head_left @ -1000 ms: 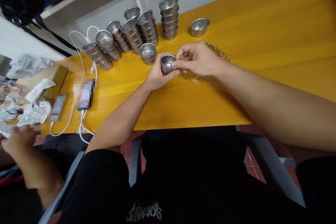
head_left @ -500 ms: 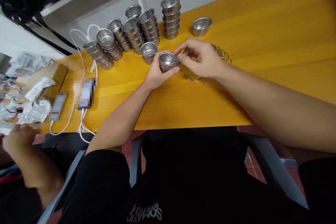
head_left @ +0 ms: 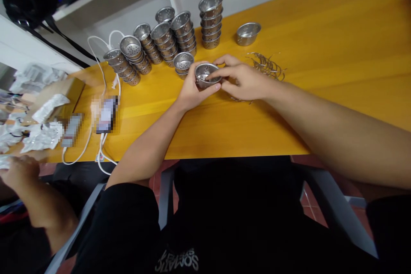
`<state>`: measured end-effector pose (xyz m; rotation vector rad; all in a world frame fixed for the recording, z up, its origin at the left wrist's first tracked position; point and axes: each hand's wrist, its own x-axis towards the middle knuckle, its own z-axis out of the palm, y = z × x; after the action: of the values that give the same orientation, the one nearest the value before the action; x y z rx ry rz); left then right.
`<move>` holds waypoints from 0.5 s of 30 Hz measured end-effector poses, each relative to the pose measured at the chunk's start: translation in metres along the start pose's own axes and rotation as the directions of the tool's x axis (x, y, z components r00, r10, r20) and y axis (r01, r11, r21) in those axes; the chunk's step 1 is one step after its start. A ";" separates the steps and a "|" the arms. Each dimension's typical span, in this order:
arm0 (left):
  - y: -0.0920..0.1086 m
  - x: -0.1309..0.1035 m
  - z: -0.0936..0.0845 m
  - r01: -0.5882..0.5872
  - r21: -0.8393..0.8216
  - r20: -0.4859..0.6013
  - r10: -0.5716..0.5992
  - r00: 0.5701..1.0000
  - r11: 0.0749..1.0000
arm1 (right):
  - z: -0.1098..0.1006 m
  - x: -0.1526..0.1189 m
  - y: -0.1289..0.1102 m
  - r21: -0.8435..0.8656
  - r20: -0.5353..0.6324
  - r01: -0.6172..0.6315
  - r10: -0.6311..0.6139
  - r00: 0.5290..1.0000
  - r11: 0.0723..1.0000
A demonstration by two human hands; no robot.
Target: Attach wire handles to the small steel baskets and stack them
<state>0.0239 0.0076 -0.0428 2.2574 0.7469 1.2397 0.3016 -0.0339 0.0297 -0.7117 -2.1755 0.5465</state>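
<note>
My left hand point(head_left: 192, 90) is closed around a small perforated steel strainer basket point(head_left: 201, 68), its open mouth facing up. My right hand point(head_left: 245, 78) meets it from the right, one finger reaching inside and the thumb at the outer wall near the rim. A thin wire shows faintly inside the basket; its shape is hard to make out. Behind my left hand stands a short stack of similar baskets point(head_left: 183, 61). Beyond my right hand lies a pile of bent wire pieces point(head_left: 268, 66), and more wire is partly hidden below that hand.
Several tall stacks of strainer baskets point(head_left: 163, 36) line the back of the yellow table point(head_left: 321, 51). A single metal cup point(head_left: 248, 34) stands at the back right. To the left are a phone point(head_left: 107, 114), white cables, a cardboard box point(head_left: 75, 90) and another person's hand point(head_left: 22, 171).
My right hand's fingers have moved from a pinch at the basket's right rim to reaching down inside it. My left hand keeps its hold. The other person's hand has shifted slightly.
</note>
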 end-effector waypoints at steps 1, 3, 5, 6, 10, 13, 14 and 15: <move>0.000 0.000 0.000 -0.011 0.007 0.008 0.011 1.000 1.000 | 0.001 0.000 -0.001 0.009 0.000 -0.008 0.008 1.000 1.000; 0.001 0.001 -0.002 -0.029 0.021 0.015 0.029 0.999 0.999 | 0.001 0.000 -0.005 0.019 -0.020 -0.018 0.019 1.000 1.000; 0.002 0.003 -0.005 -0.059 0.049 0.004 0.059 0.998 0.997 | -0.001 0.000 -0.010 0.036 -0.060 -0.028 0.031 0.998 0.999; 0.002 0.004 -0.008 -0.077 0.075 -0.011 0.078 0.997 0.994 | -0.003 0.000 -0.012 0.049 -0.083 -0.032 0.036 0.996 0.998; 0.002 0.014 -0.030 -0.066 0.235 -0.156 0.105 0.982 0.970 | -0.009 -0.001 -0.015 0.067 -0.203 -0.052 0.065 0.977 0.996; -0.006 0.020 -0.054 0.053 0.310 -0.310 0.048 0.950 0.949 | -0.013 0.000 -0.010 0.048 -0.258 -0.097 0.107 0.960 0.994; -0.012 0.021 -0.062 0.092 0.311 -0.353 0.025 0.935 0.946 | -0.013 0.000 -0.008 0.054 -0.249 -0.121 0.131 0.960 0.991; -0.018 0.022 -0.069 0.122 0.303 -0.387 0.005 0.922 0.945 | -0.013 0.000 -0.006 0.066 -0.231 -0.146 0.158 0.960 0.987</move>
<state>-0.0301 0.0443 -0.0064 2.2369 1.2335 1.6587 0.3102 -0.0363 0.0412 -0.8768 -1.8918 0.5608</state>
